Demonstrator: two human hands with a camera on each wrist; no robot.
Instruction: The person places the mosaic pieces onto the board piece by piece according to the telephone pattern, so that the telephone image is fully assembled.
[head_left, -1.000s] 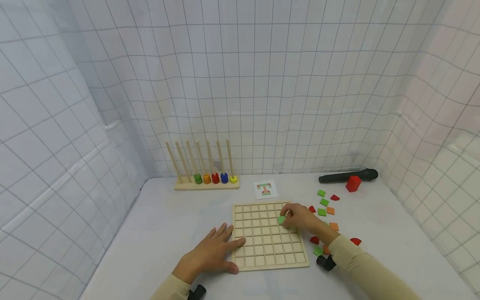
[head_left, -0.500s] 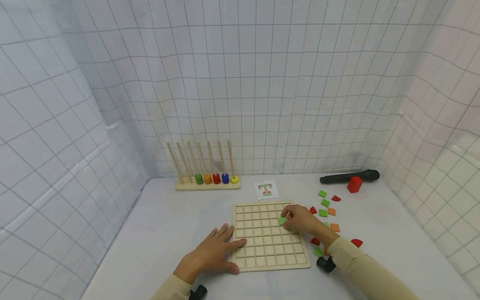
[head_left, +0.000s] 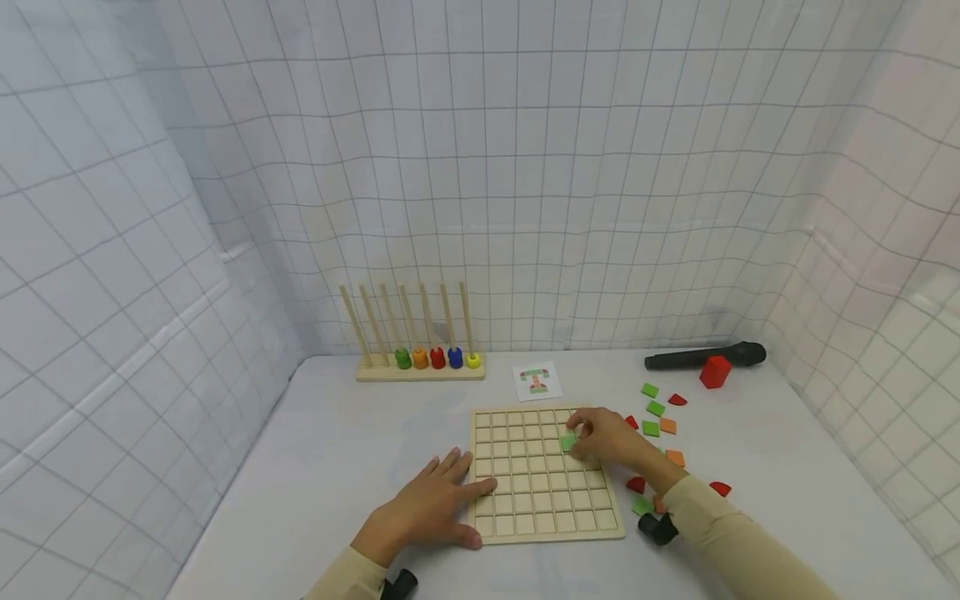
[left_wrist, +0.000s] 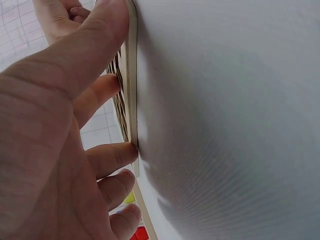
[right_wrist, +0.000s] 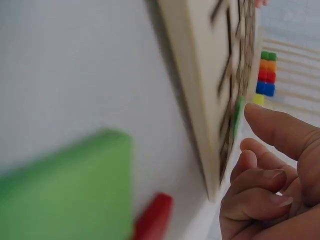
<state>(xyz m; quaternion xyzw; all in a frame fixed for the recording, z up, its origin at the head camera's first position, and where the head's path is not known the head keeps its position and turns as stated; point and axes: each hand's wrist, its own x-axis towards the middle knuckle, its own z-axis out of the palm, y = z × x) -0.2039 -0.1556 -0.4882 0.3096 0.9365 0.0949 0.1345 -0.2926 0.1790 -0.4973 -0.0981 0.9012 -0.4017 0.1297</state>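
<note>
A wooden grid board (head_left: pixel 525 483) lies on the white table. My left hand (head_left: pixel 431 504) rests at its left edge with fingers spread; in the left wrist view the thumb (left_wrist: pixel 102 35) lies along the board's edge. Over the board's upper right cells, my right hand (head_left: pixel 607 437) has thumb and forefinger at a green square tile (head_left: pixel 567 443). The right wrist view shows this tile (right_wrist: pixel 238 116) flat at the board's surface between thumb and finger, its contact partly hidden. The other right fingers are curled.
Loose green, orange and red tiles (head_left: pixel 650 428) lie right of the board. Behind it is a printed pattern card (head_left: pixel 537 381). A peg stand with coloured beads (head_left: pixel 420 375) stands back left. A black microphone (head_left: pixel 675 359) and red block (head_left: pixel 715 372) lie back right.
The whole head view has shifted slightly right and down. My left hand stays at the board's edge. My right hand stays over the same cell, with the green tile still there.
</note>
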